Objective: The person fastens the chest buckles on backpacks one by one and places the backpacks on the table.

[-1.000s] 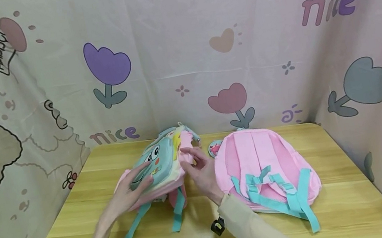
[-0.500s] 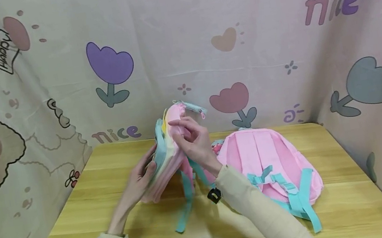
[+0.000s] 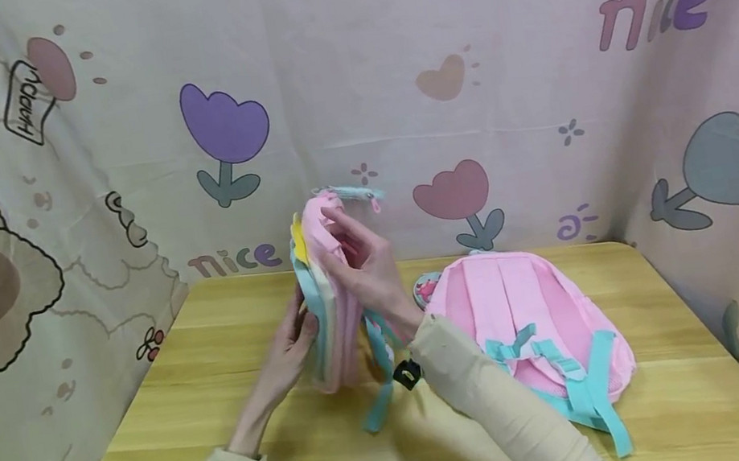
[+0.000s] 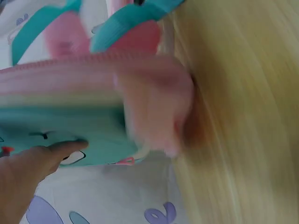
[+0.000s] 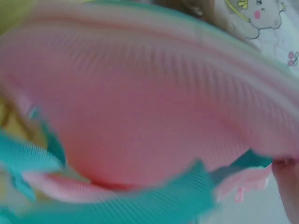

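A small pink backpack [image 3: 334, 342] with a light-blue front pocket [image 4: 100, 133] and a cartoon face stands nearly on end over the table, side toward me. My right hand [image 3: 370, 267] pinches the pink ruffled edge near its top. Against the front pocket rests my left hand [image 3: 287, 350], its thumb lying straight along the pocket and its other fingers mostly hidden. A teal strap [image 3: 378, 404] dangles below the bag. The right wrist view shows the blurred pink back panel [image 5: 140, 116] and a teal strap [image 5: 159, 203].
A second pink backpack [image 3: 523, 294] lies to the right, back up, with teal straps [image 3: 590, 389] trailing on the wooden table [image 3: 223, 320]. A round patterned tag [image 3: 426, 288] shows by its top left. Printed curtains [image 3: 348, 103] stand behind and at the sides.
The light-blue-fronted backpack has come up from lying tilted with its face showing to nearly upright, turned side-on. Both hands moved with it. The second backpack stayed put.
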A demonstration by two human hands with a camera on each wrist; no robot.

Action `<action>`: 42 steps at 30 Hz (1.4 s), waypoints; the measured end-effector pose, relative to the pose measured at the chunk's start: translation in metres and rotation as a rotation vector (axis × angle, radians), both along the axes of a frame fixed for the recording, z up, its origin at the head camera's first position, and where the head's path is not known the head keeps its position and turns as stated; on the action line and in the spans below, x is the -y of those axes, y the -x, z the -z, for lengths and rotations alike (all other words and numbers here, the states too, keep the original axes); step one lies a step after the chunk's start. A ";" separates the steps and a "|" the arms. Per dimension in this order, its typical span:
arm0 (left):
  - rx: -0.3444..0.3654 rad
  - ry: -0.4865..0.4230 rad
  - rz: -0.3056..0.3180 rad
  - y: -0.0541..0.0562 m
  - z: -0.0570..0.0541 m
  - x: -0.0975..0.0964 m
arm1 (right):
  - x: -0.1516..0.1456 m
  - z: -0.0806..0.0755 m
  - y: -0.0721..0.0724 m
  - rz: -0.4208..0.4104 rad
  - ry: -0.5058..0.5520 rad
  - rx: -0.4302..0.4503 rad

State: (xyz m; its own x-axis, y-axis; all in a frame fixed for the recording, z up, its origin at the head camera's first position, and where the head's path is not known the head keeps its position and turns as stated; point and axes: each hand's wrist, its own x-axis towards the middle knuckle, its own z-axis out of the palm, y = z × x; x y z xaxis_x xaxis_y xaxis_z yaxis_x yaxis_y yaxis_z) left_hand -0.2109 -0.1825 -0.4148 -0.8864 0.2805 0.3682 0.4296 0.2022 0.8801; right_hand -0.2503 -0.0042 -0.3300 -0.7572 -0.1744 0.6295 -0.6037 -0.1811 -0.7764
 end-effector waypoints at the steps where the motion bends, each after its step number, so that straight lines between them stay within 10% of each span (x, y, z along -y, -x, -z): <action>1: -0.001 -0.006 0.015 0.000 0.000 -0.002 | 0.001 -0.002 -0.001 0.007 -0.010 -0.006; 18: 0.122 -0.138 -0.029 -0.002 -0.039 0.000 | -0.005 0.013 -0.010 -0.025 -0.113 0.053; 29: -0.021 -0.013 -0.104 0.002 -0.070 0.010 | -0.005 0.026 -0.013 -0.078 -0.083 -0.025; 42: -0.009 0.138 -0.167 -0.005 -0.088 0.017 | -0.011 0.041 -0.015 -0.054 -0.291 -0.005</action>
